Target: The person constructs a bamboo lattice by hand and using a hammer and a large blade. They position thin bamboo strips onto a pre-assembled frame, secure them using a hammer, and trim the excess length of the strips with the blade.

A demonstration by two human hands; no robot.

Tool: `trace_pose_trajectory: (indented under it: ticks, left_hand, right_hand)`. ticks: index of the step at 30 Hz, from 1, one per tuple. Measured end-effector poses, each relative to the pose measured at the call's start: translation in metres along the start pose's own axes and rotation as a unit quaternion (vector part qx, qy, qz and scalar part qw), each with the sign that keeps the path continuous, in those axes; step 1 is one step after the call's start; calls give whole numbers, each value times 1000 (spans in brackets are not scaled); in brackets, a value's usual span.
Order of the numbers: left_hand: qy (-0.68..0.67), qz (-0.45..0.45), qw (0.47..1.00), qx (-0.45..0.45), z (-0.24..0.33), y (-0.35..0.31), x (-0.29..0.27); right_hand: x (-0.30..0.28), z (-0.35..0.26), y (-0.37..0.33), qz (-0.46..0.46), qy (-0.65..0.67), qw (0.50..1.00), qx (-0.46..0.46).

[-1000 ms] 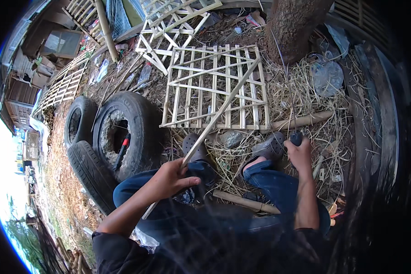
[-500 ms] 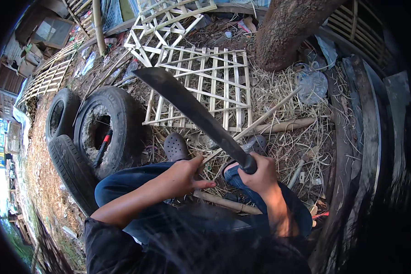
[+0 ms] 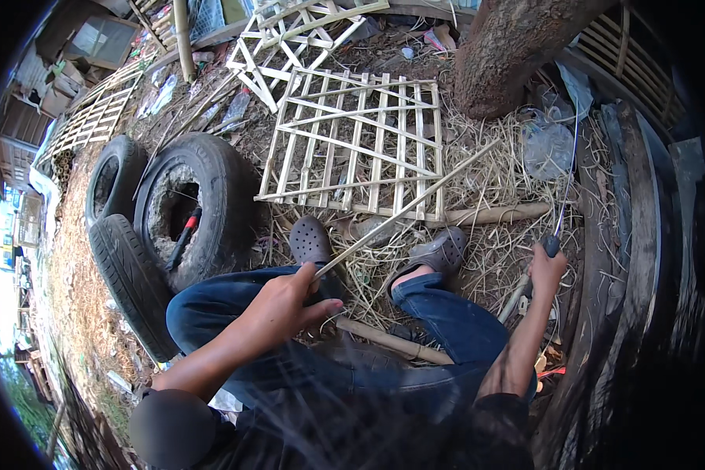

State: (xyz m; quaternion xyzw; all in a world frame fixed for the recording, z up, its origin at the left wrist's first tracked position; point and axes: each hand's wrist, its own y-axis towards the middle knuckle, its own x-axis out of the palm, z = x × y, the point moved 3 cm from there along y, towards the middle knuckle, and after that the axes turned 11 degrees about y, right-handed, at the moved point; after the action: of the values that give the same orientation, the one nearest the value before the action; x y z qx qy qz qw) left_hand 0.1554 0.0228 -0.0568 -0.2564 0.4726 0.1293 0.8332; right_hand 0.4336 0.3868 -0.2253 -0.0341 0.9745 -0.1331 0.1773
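Note:
My left hand [image 3: 286,301] is closed round the near end of a long thin bamboo strip [image 3: 407,207], its thumb sticking out to the right. The strip slants away to the far right, over part of a bamboo lattice panel [image 3: 432,149] lying on the ground. Off to the right, my right hand [image 3: 547,270] grips a machete by its dark handle [image 3: 552,246]. The blade points away from me and shows nearly edge-on as a thin bright line. A thick bamboo pole [image 3: 395,342] lies below my left hand, between my legs.
Old tyres [image 3: 227,204] stand at the left, one with a red-and-black handled tool [image 3: 184,239] in it. More lattice [image 3: 290,35] lies at the far side. A tree trunk [image 3: 501,59] rises at the far right. Wooden planks [image 3: 641,227] line the right edge; shavings litter the ground.
My right hand has swung the machete to the right, away from the strip, and its blade has turned from broadside to edge-on. My left hand still holds the strip, slightly further left.

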Motion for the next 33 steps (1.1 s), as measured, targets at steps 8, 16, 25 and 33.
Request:
trace_pose_trajectory:
  ticks: [8, 16, 25, 33]
  left_hand:
    - [105, 118, 987, 43, -6, 9, -40]
    - [159, 218, 962, 53, -39, -4, -76]
    - [183, 208, 957, 81, -89, -2, -94]
    - [247, 66, 963, 81, -115, -1, -82]
  right_hand:
    - [64, 32, -21, -110, -31, 993, -16]
    - [78, 125, -13, -145, -39, 980, 129]
    - [47, 178, 5, -110, -234, 957, 132]
    - [89, 16, -67, -172, 43, 977, -115]
